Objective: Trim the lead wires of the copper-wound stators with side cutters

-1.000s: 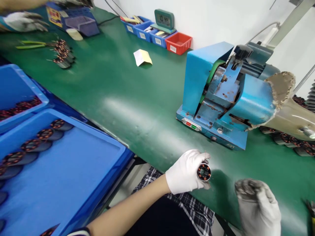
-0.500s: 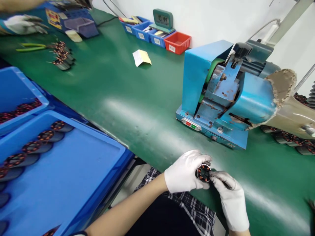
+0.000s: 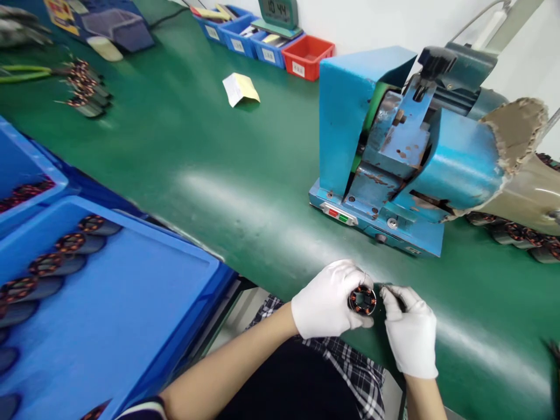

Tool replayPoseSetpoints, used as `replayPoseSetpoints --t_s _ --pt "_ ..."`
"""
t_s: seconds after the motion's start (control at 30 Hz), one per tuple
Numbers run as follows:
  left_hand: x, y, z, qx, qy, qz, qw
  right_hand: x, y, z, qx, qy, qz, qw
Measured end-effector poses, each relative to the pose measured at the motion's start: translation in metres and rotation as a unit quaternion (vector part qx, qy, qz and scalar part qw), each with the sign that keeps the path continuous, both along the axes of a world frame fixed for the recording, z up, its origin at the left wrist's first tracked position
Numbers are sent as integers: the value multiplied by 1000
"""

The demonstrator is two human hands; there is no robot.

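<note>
In the head view my left hand (image 3: 330, 303), in a white glove, is wrapped round a motor stator (image 3: 370, 302). The stator's open end, with a metal rim and copper windings inside, faces up toward me. Just right of it, apart from the stator, is my right hand (image 3: 410, 329), also gloved in white. Its thumb and fingertips are pinched together, with darkened glove tips. Whatever lies between them is too small to make out. Both hands are above the front edge of the green table (image 3: 262, 227).
A blue grinder-like machine (image 3: 350, 116) stands behind my hands. Stators (image 3: 520, 233) lie at its right. A blue tray (image 3: 131, 303) with a row of stators is at the left. Further back are pliers (image 3: 26, 73), small bins (image 3: 306, 55), folded paper (image 3: 240, 88) and a co-worker's gloved hand (image 3: 20, 29).
My right hand has drawn away from the stator's opening, leaving a gap to the right. My left hand keeps its hold on the stator. The view has shifted slightly.
</note>
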State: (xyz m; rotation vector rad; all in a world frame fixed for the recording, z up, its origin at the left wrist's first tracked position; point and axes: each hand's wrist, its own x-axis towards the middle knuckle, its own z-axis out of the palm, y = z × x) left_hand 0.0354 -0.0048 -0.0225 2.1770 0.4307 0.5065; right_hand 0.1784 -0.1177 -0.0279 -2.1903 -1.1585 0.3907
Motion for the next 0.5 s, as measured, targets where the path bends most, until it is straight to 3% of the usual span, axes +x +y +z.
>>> replayPoseSetpoints --t_s 0.07,0.17,0.23,0.33,0.4,0.5 --pt "0 1 0 7 1 1 1000 9 -4 0 -1 2 -48 999" --pt "-1 0 -1 18 6 4 1000 16 -15 6 61 66 -111 990" --pt "-2 0 0 21 2 2 1000 9 -19 12 91 71 -40 992" --pt "-3 1 1 19 -7 -6 1000 -13 -17 17 96 -16 116 988" --pt "-3 2 2 18 -3 -4 1000 -23 -15 15 114 -58 130 983" --pt "-1 2 -1 21 6 11 1000 -24 -20 4 128 -118 75 982"
